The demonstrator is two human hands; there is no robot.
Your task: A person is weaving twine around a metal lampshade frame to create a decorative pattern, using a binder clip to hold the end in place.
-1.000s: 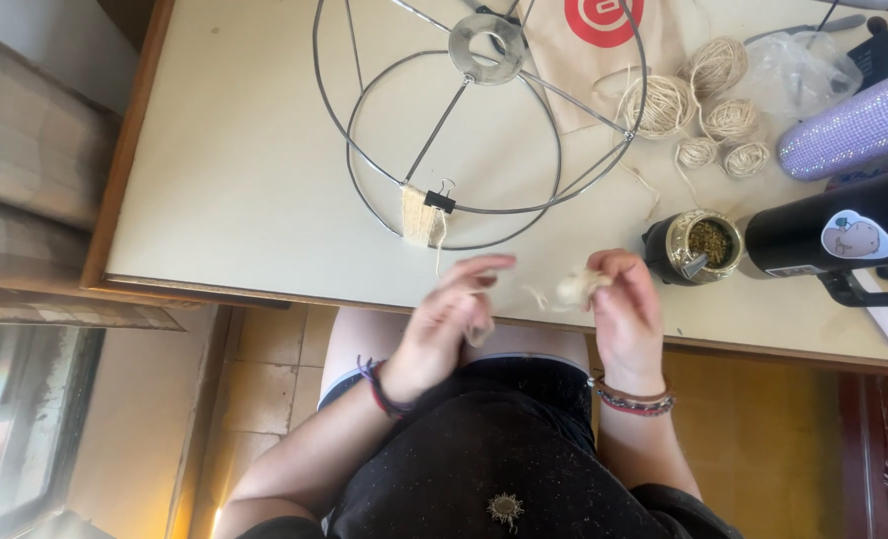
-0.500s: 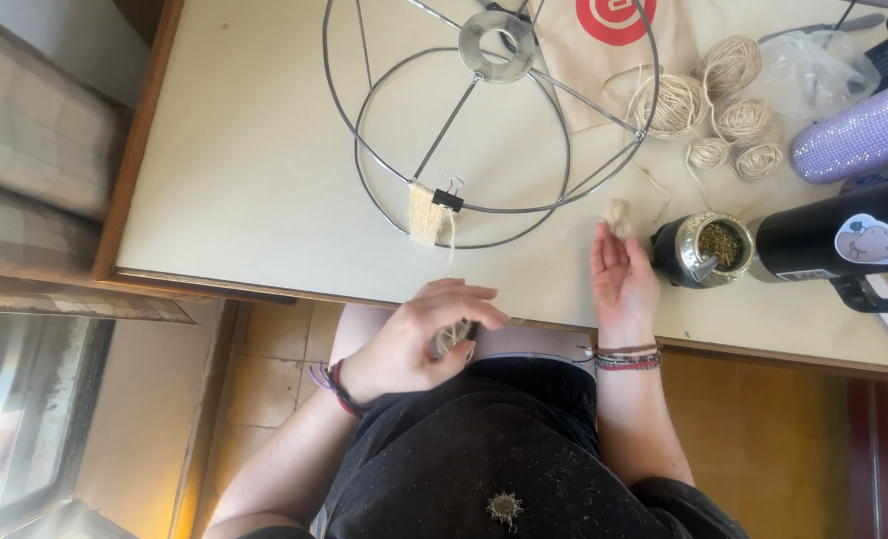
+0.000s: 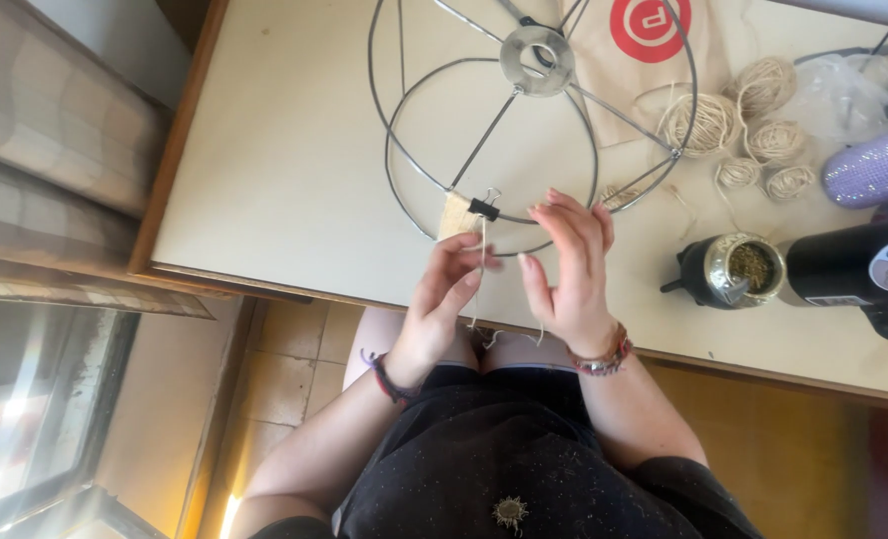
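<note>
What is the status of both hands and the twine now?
Left hand pinching twine. Right hand open beside it. Wire frame and binder clip just ahead.

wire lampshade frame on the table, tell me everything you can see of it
The wire lampshade frame is bare thin grey metal: rings joined by straight spokes running to a round metal hub. It lies on the pale table, its top cut off by the picture edge. A black binder clip pinches pale twine to its near ring. The right hand hovers at that rim and the left hand holds the strand below.

Probably a room in a home: a cream table [image 3: 294, 180] with a wooden edge, tiled floor [image 3: 294, 349], and a sofa [image 3: 55, 170] alongside.
</note>
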